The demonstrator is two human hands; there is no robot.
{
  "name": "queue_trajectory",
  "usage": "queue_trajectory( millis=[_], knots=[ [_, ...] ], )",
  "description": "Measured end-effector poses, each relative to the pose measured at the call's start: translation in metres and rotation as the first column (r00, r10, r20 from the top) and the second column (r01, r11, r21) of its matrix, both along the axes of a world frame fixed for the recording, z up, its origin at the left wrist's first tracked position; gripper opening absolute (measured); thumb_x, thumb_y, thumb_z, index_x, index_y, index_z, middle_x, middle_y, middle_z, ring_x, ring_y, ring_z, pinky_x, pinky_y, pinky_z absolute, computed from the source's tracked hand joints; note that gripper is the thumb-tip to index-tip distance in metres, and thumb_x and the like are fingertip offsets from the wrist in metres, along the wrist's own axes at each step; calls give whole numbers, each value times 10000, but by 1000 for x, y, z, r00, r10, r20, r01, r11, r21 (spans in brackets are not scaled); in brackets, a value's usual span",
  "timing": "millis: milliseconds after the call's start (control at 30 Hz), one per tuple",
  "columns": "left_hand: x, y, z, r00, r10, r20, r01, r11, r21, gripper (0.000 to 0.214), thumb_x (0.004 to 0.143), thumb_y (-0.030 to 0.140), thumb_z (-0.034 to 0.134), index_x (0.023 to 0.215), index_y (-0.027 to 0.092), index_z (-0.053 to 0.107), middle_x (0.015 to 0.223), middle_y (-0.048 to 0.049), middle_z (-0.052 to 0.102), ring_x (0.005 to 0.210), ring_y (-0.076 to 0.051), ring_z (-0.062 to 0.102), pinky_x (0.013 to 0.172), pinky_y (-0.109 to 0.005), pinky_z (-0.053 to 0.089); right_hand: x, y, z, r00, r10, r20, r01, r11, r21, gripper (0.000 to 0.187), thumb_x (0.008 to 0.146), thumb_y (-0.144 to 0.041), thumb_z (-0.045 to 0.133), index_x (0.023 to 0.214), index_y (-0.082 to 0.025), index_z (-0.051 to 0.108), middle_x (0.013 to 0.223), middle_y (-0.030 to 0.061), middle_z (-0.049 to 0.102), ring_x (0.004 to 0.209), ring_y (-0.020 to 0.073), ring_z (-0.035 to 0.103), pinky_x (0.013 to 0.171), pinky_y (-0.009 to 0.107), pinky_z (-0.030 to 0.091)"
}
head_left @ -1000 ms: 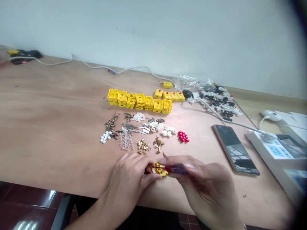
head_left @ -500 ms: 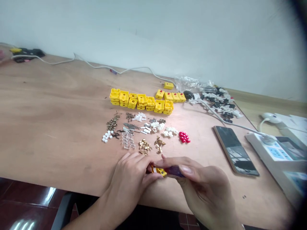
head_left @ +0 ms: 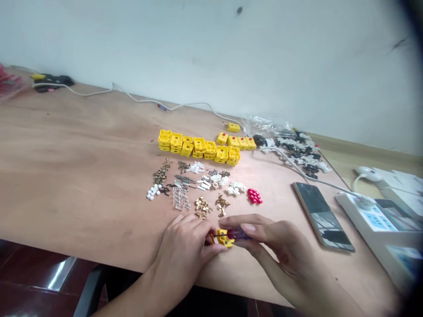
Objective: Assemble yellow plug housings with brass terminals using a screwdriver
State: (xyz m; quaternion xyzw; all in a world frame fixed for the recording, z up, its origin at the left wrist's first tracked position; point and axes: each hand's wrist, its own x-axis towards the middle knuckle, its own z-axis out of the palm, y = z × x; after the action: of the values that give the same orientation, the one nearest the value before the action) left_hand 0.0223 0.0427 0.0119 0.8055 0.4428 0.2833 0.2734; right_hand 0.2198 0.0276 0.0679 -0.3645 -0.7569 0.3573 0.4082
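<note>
One purple-handled screwdriver [head_left: 240, 234] gripped in R hand [head_left: 282, 253], yellow plastic housing [head_left: 229, 243] pinched in L hand [head_left: 183, 240]: screw work apparently underway, next turn prob. calling for steady housing & straight shaft.

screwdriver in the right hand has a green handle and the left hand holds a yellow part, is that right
Not green: the head view shows a purple and red handle on the screwdriver in the right hand. The left hand does hold a yellow part.
</note>
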Motion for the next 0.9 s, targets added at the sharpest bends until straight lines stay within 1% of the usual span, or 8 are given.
queue_trajectory(
  millis=[67, 167, 233, 333, 433, 567, 667, 900],
  knots=[
    [0, -1, 0, 1000, 4, -1, -4, 1000, -1, 276, 815, 411, 851, 882, 219, 665, 797, 12, 685, 761, -218, 618, 695, -337, 417, 1, 5, 4, 1000, -5, 18, 4, 1000, 27, 511, 911, 52, 556, 1257, -324, 557, 1184, 38, 762, 1113, 214, 752, 854, 345, 686],
    [0, -1, 2, 999, 12, -31, -12, 1000, -25, 290, 773, 363, 893, 858, 211, 660, 800, 11, 687, 776, -227, 620, 691, -336, 416, -2, 20, 13, 999, -33, -40, 33, 999, 19, 509, 879, 68, 589, 1202, -325, 574, 1073, 12, 780, 1016, 199, 780, 767, 314, 701],
    [0, -2, 3, 999, 20, -41, -22, 998, -67, 270, 792, 348, 879, 815, 207, 650, 794, 7, 683, 773, -225, 617, 673, -330, 407, -8, 38, 20, 987, -75, -143, 82, 996, 42, 507, 874, 60, 618, 1189, -333, 568, 1052, -4, 777, 968, 186, 786, 740, 309, 703],
    [0, -1, 6, 1000, 18, -7, -19, 995, -94, 218, 820, 303, 859, 848, 209, 665, 849, -2, 699, 814, -228, 632, 720, -338, 431, -22, 73, 21, 955, -156, -251, 189, 976, 111, 456, 856, 19, 695, 1133, -325, 581, 979, -36, 763, 933, 162, 779, 811, 318, 690],
    [0, -1, 7, 1000, 5, 24, -3, 998, -65, 259, 772, 243, 894, 902, 207, 672, 913, -11, 723, 875, -249, 656, 781, -359, 453, -40, 105, 9, 940, -164, -298, 189, 980, 56, 405, 873, -32, 702, 1111, -321, 546, 985, -43, 743, 969, 154, 767, 840, 316, 677],
    [0, -1, 4, 1000, 9, 15, -8, 999, -48, 291, 753, 280, 907, 794, 202, 630, 784, 15, 691, 733, -227, 628, 650, -333, 397, -58, 134, -15, 939, -167, -301, 164, 986, -36, 379, 869, -100, 719, 1102, -313, 510, 1007, -21, 741, 974, 163, 765, 800, 304, 675],
    [0, -2, 0, 1000, -4, 17, 5, 999, -48, 293, 762, 287, 902, 821, 209, 627, 789, 23, 687, 721, -218, 614, 640, -330, 377, -62, 141, -24, 941, -162, -296, 151, 987, -60, 373, 878, -113, 716, 1119, -309, 509, 1023, -17, 732, 990, 155, 758, 816, 289, 663],
    [1, -2, -3, 999, -9, 33, 9, 1000, -14, 351, 710, 285, 938, 825, 205, 616, 790, 31, 696, 696, -212, 609, 625, -334, 360, -61, 145, -30, 939, -162, -305, 156, 987, -44, 384, 884, -92, 709, 1133, -312, 517, 1035, -25, 728, 974, 147, 759, 789, 269, 661]
  ],
)
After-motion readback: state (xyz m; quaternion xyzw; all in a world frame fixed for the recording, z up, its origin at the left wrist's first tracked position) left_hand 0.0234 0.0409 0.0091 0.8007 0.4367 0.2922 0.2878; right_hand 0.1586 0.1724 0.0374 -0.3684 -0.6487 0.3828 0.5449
